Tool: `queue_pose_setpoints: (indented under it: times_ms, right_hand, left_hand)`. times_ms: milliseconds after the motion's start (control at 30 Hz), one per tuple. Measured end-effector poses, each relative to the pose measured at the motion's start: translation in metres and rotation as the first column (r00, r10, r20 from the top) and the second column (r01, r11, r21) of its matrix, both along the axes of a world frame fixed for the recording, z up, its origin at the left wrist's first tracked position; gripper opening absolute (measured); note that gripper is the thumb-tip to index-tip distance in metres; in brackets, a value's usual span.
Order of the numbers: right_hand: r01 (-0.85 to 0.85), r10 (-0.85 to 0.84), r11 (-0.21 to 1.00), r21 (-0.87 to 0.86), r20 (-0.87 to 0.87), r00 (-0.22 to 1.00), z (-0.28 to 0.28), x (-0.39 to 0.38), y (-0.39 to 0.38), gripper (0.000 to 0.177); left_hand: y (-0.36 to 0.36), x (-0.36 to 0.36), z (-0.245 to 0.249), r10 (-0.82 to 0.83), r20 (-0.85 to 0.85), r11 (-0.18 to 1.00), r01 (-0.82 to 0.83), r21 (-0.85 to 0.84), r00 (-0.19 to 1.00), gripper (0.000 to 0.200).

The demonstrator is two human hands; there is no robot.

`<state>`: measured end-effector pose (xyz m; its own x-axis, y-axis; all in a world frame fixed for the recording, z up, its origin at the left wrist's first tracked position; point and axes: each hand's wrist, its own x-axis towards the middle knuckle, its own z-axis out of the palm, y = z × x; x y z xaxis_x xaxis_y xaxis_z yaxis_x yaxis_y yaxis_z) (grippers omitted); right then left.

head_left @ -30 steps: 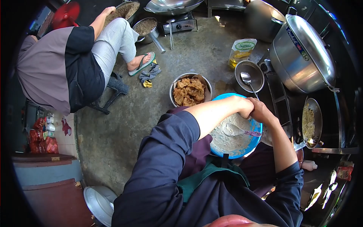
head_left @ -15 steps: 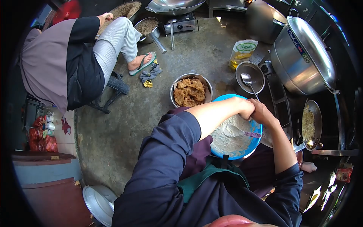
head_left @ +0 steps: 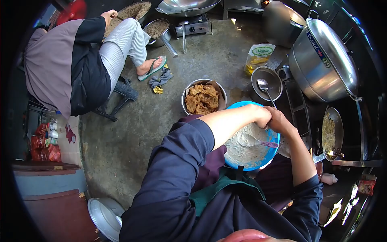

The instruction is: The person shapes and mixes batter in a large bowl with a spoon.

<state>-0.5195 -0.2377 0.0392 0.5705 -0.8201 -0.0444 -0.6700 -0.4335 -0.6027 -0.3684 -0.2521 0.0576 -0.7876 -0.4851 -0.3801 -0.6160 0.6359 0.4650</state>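
A blue basin (head_left: pixel 271 155) of pale, lumpy batter (head_left: pixel 246 147) sits at my lap. A spoon with a patterned purple handle (head_left: pixel 269 144) lies in the batter. My left hand (head_left: pixel 262 116) and my right hand (head_left: pixel 278 120) meet over the basin's far right rim, fingers curled and touching each other. Whether anything is between them is hidden. Beyond the basin stands a metal bowl of fried pieces (head_left: pixel 202 99). A strainer bowl (head_left: pixel 274 76) with a metal spoon (head_left: pixel 263 85) is just past my hands.
At upper left a person (head_left: pixel 76 60) sits on a low stool (head_left: pixel 125 92) near a large pan (head_left: pixel 137 11). A big lidded pot (head_left: pixel 314 64) and a frying pan (head_left: pixel 332 133) are at right. An oil pouch (head_left: pixel 258 56) stands behind the strainer.
The seated person's hand at the large pan has shifted slightly left. My two hands have stayed together in the same place.
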Motion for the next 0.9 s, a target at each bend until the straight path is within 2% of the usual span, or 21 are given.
queue_pose_setpoints:
  times_ms: [900]
  right_hand:
    - [0.004, -0.004, 0.999, 0.032, -0.027, 1.0, 0.0036, -0.0001, 0.0, 0.039]
  left_hand:
    - [0.0012, 0.0004, 0.003, 0.029, 0.01, 0.999, -0.029, 0.026, 1.0, 0.03]
